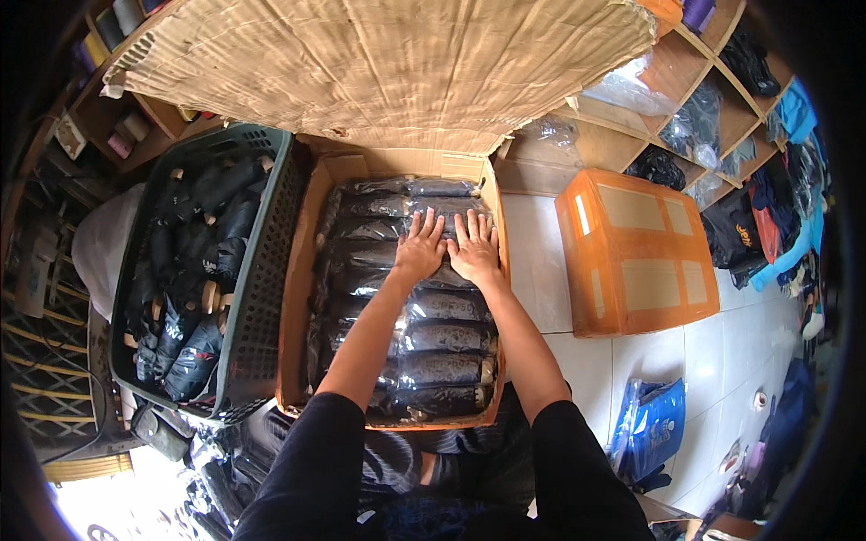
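Note:
An open cardboard box (298, 307) stands in front of me, filled with a row of black rolled bundles (442, 339) in clear plastic; they look like folded umbrellas. My left hand (420, 247) lies flat on the bundles toward the far half of the box, fingers spread. Beside it, my right hand (474, 245) rests palm down on the same layer, its fingers also stretched out. Neither hand holds anything. The large box flap (379, 68) is raised at the far side.
Close on the left stands a dark green plastic basket (242, 298) of black folded umbrellas with wooden ends. To the right sit an orange-taped carton (636, 252) and a blue plastic-wrapped package (651, 428) on the tiled floor. Wooden cubby shelves (622, 135) hold plastic bags.

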Demonstrator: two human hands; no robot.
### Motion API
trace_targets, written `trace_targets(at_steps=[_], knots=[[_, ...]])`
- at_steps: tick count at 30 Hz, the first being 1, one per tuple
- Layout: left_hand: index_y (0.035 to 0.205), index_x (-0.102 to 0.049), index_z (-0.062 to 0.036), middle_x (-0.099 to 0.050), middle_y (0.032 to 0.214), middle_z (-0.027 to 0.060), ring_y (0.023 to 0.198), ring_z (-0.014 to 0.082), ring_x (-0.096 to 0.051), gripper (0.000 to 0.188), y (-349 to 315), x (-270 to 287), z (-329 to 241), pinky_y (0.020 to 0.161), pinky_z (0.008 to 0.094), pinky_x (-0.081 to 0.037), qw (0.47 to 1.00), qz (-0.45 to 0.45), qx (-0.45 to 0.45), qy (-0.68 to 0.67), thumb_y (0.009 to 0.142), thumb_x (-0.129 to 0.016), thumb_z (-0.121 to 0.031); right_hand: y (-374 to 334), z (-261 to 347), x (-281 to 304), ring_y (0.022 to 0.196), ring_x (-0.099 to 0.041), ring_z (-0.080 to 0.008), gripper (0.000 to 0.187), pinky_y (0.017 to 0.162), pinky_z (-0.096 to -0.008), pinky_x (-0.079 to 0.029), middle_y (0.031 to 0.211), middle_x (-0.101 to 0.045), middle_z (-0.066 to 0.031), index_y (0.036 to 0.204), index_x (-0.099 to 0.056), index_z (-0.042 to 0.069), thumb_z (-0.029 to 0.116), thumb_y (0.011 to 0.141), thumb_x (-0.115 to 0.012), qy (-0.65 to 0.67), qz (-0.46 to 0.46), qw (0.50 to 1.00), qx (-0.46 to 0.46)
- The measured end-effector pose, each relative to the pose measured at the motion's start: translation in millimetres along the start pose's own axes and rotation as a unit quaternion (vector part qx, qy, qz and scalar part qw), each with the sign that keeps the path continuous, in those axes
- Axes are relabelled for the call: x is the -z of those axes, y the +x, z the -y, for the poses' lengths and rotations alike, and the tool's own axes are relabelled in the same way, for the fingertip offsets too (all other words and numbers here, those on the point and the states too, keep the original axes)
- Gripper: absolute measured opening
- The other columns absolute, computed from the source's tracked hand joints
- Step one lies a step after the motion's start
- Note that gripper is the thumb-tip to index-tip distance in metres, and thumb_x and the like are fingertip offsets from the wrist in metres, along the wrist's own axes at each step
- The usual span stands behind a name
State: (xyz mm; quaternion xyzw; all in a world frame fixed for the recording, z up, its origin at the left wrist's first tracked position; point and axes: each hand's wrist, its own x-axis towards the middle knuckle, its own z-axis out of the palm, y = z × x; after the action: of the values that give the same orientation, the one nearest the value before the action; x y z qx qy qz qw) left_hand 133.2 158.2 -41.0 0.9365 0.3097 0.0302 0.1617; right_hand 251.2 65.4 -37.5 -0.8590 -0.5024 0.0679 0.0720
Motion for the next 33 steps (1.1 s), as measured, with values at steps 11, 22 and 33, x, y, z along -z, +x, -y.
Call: trace_targets(at_steps=[11, 22, 33], knots=[[0.152, -0.023, -0.0214, -0.013, 0.160, 0.0065, 0.147, 0.0319, -0.011, 0.064, 5, 20, -6, 0.110, 0.0642, -0.024, 0.997, 0.076, 0.017, -0.001, 0.097, -0.039, -0.048, 1, -2, 7, 0.146, -0.015, -0.0341, 0.067, 0.116, -0.0547, -0.012, 0.159, -0.013, -0.0136, 0.152, -0.023, 0.015, 0.044, 0.095, -0.044, -0.020, 0.003, 1.000, 0.019], [0.127, -0.054, -0.0001, -0.050, 0.134, 0.0203, 0.127, 0.0340, -0.044, 0.041, -196, 75, -32, 0.105, 0.0430, -0.037, 0.954, -0.150, -0.115, -0.234, 0.091, -0.057, -0.020, -112, 53, 36, 0.144, -0.017, -0.0411, 0.066, 0.112, -0.0623, -0.015, 0.157, -0.014, -0.0200, 0.146, -0.033, 0.001, 0.035, 0.094, -0.054, 0.081, -0.055, 0.986, 0.133], [0.107, -0.059, -0.0037, -0.055, 0.088, 0.0143, 0.070, 0.0301, -0.057, 0.024, -618, -1, -23, 0.064, 0.0400, -0.046, 0.843, -0.304, 0.389, -0.213, 0.086, -0.050, 0.003, -286, 193, 30, 0.139, -0.030, -0.0368, 0.044, 0.113, -0.0448, -0.026, 0.150, -0.032, -0.0209, 0.134, -0.047, 0.000, 0.018, 0.095, -0.055, 0.321, 0.020, 0.879, 0.351]])
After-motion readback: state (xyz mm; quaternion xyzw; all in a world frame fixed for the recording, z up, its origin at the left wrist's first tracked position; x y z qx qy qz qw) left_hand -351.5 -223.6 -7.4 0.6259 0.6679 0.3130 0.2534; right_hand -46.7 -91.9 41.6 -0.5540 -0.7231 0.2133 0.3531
